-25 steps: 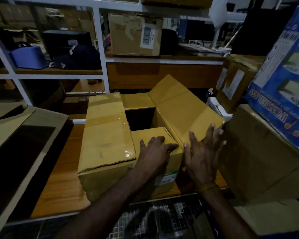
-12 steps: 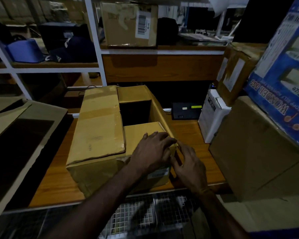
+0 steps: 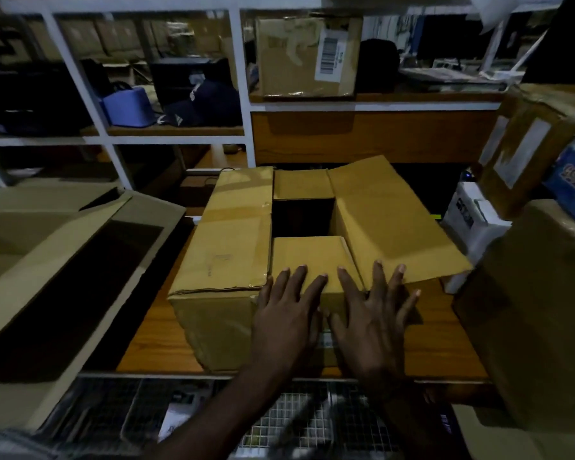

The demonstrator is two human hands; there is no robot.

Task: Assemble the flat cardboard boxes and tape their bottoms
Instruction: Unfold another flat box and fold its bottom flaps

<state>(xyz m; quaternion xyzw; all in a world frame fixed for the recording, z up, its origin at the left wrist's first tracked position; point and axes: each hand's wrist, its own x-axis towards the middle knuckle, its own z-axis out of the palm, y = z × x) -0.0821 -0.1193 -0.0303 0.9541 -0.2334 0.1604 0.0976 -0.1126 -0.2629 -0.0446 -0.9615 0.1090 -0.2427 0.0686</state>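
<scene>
Four flaps top the cardboard box on the wooden tabletop. Left hand and right hand lie flat, fingers spread, grip empty, pinning the near flap; the right flap stands raised, probably folded next.

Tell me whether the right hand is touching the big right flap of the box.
Touching. In the head view the right hand lies spread over the near corner of the box, and its outer fingers rest flat on the near edge of the right flap.
</scene>
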